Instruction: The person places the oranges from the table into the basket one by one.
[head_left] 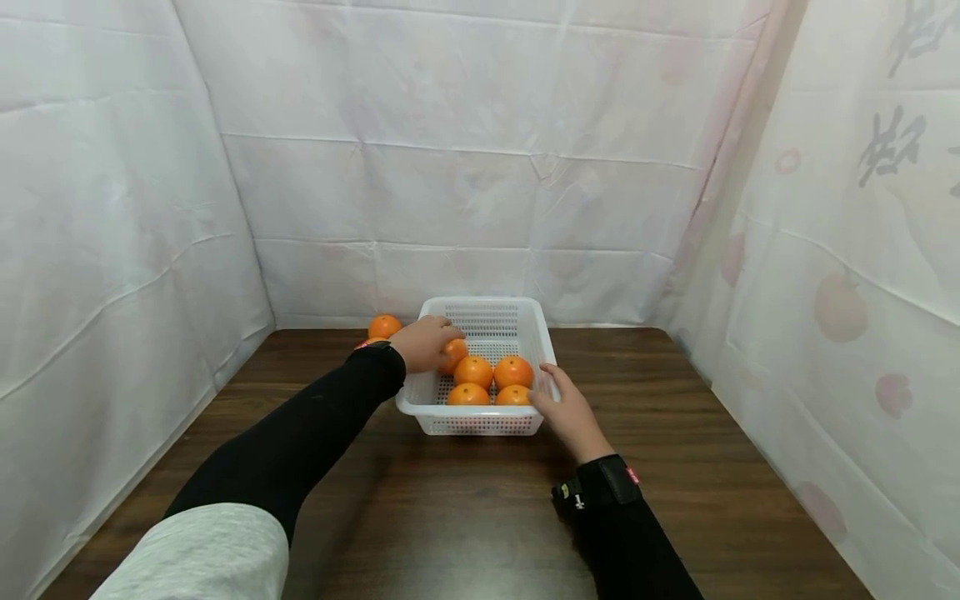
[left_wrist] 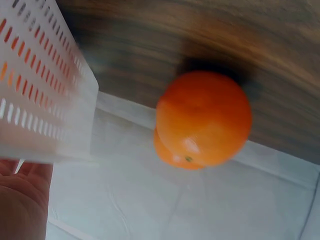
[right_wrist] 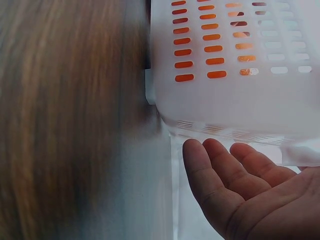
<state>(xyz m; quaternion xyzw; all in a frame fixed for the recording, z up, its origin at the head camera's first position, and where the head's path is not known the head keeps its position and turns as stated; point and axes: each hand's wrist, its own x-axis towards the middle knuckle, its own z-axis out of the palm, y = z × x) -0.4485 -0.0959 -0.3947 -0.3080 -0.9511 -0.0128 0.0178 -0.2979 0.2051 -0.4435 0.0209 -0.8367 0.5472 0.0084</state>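
Observation:
A white perforated plastic basket [head_left: 480, 422] sits on the table with several oranges [head_left: 473, 372] in its near half. My left hand [head_left: 424, 343] reaches over the basket's left rim, its fingers around an orange [head_left: 454, 353] inside; the fingers' far side is hidden. At the right rim, my right hand [head_left: 573, 417] holds the basket, thumb at the top edge. In the right wrist view its fingers [right_wrist: 220, 175] lie along the basket's outer wall, and the thumb is out of sight. Two more oranges [left_wrist: 204, 117] stand outside, left of the basket.
The dark wood-grain table [head_left: 450, 508] carries the basket near its back edge. White cloth walls [head_left: 465, 192] rise at the back and on both sides. Of the outside oranges, the far one [head_left: 385, 326] is near the back cloth; my left wrist partly covers the other.

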